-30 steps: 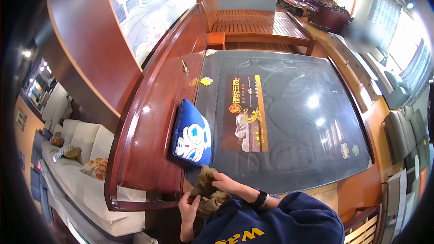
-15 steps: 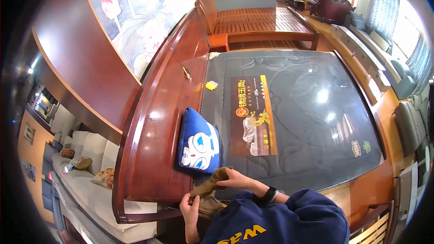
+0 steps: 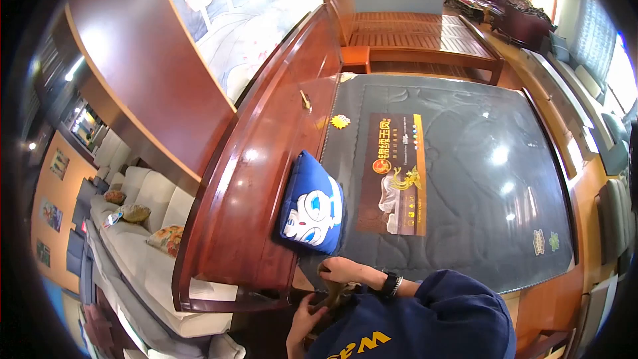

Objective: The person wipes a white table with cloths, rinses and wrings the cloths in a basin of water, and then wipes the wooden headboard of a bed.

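Note:
An olive-brown cloth (image 3: 337,294) hangs bunched between my hands, close to my body at the bed's near left corner. My right hand (image 3: 344,270), with a black watch on its wrist, is closed on its upper part, palm down. Lower and to the left, my left hand (image 3: 306,320) has its thumb and fingers pinched at the cloth's lower side; some fingertips are hidden. Just beyond the hands, a blue cushion (image 3: 312,209) printed with a white cartoon face leans against the dark red wooden headboard (image 3: 232,206).
A mattress under clear plastic (image 3: 465,226) spreads to the right, with a brown printed sheet (image 3: 393,176) and a yellow star tag (image 3: 340,121) on it. Behind is a slatted wooden bed (image 3: 415,30). Beyond the headboard stands a pale sofa (image 3: 143,226).
My view has turned left, so the room sits farther right. The cloth has come lower and more bunched, nearer my body, and my hands have moved with it.

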The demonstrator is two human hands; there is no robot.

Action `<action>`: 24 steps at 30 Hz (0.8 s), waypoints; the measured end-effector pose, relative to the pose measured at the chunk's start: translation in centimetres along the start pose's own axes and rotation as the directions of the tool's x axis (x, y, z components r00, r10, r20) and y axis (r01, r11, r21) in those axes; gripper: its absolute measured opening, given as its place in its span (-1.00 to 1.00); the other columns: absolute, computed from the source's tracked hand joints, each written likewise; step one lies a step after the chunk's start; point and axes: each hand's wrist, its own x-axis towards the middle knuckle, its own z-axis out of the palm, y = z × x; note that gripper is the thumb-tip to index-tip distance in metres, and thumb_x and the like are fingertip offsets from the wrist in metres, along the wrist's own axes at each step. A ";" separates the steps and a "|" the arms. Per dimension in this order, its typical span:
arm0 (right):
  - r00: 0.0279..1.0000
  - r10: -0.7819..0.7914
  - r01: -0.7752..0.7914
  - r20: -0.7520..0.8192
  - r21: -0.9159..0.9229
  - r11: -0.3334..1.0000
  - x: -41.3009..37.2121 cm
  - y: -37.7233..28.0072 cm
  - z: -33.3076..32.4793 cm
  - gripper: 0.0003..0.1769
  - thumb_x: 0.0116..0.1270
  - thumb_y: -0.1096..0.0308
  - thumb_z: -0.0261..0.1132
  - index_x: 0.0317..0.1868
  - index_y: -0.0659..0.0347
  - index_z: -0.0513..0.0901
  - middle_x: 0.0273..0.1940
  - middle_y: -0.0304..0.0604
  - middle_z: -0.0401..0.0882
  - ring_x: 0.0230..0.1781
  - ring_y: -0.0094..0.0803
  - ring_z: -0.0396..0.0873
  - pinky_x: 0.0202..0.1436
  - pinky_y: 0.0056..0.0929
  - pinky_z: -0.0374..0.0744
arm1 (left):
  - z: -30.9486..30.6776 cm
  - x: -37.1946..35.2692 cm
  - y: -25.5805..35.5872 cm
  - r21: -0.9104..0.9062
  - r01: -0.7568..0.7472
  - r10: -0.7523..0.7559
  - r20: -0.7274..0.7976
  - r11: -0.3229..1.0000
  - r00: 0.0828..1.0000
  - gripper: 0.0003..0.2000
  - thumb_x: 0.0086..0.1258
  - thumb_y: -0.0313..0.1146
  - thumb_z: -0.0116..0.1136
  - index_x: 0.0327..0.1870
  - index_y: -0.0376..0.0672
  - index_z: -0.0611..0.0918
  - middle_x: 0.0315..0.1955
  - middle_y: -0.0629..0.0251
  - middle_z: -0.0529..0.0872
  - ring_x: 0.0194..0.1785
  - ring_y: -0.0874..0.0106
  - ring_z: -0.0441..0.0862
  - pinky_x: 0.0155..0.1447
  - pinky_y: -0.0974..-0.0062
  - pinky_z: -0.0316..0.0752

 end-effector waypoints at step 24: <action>0.972 -0.092 0.032 0.216 0.268 0.963 1.0 -2.8 1.1 -0.66 0.23 0.20 0.22 -0.13 0.31 0.59 -0.32 -0.05 0.63 -0.30 -0.41 0.58 -0.18 -0.45 0.52 | -4.0 -3.7 3.8 0.198 -0.036 0.169 -0.713 0.980 0.680 -0.81 0.16 -0.38 0.21 -0.33 -0.35 0.59 -0.35 0.10 0.58 -0.25 0.18 0.57 -0.17 0.41 0.45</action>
